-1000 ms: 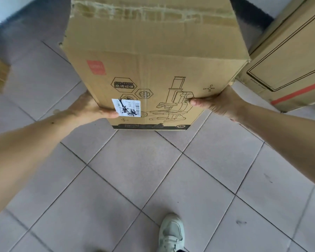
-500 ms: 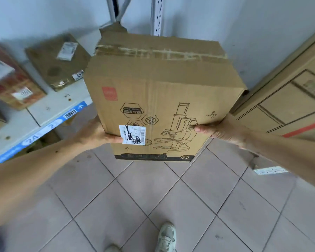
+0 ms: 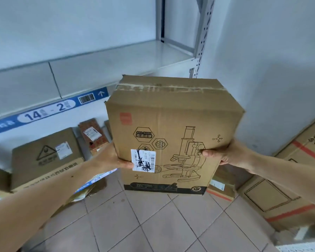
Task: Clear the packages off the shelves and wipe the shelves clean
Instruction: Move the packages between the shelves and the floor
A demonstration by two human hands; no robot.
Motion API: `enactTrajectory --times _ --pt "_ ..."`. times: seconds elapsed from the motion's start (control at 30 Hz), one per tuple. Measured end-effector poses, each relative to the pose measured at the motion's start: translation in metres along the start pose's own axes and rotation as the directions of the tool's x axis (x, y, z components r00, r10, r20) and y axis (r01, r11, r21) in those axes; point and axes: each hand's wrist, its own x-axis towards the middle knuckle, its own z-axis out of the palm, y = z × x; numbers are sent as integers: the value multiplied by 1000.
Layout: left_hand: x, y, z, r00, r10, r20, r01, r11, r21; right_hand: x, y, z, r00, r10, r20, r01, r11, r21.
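Gripped from both sides, a cardboard box (printed with a microscope drawing) is held in the air above the tiled floor, in front of the upper shelf. The left hand is clamped on its left edge and the right hand on its right edge, thumbs laid across the front. Other packages are seen on the lower shelf, left of the box
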Motion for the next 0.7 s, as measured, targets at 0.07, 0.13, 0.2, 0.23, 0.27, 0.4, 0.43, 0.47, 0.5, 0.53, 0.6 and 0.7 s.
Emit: enactTrajectory --times 0.07,0.13,0.2,0.23,0.27,0.4,0.43,0.47,0.5,0.53,0.6,0.7 --pt "-18 10 -21 1000 -10 -26 11 1000 7 -10 -28 3 999 -30 16 30 999 -14" --pt "-40 22 -44 996 -36 -76 37 999 7 -20 -62 7 995 -79 55 81 995 -49" --pt "-64 40 -66 992 -36 -122 38 999 15 -26 -98 11 989 -120 85 128 987 -97" --pt "-73 46 -73 991 -26 -132 28 999 15 -27 -113 11 987 -131 93 141 984 -106" --pt "-85 53 -84 988 -24 -155 25 1000 3 -27 -131 12 983 -148 111 160 981 -112" --pt "-123 67 -125 960 -17 -278 9 1000 -28 -23 -194 24 960 -209 185 235 963 -131" --pt "-133 69 -137 950 -24 -312 15 999 -32 -20 -212 30 947 -238 215 271 952 -139" --pt "-142 71 -146 940 -39 -338 29 999 -35 -17 -226 37 936 -257 239 296 945 -141" --pt "-154 69 -157 929 -64 -366 55 998 -35 -14 -242 47 927 -274 256 314 940 -131" --pt "-165 65 -167 915 -83 -395 76 997 -32 -11 -255 56 920 -288 267 326 939 -110" --pt "-188 57 -188 879 -94 -468 94 995 -24 -5 -280 78 892 -323 317 373 921 -113" --pt "-221 35 -224 835 -129 -535 170 985 27 3 -315 119 848 -358 392 438 889 -135"
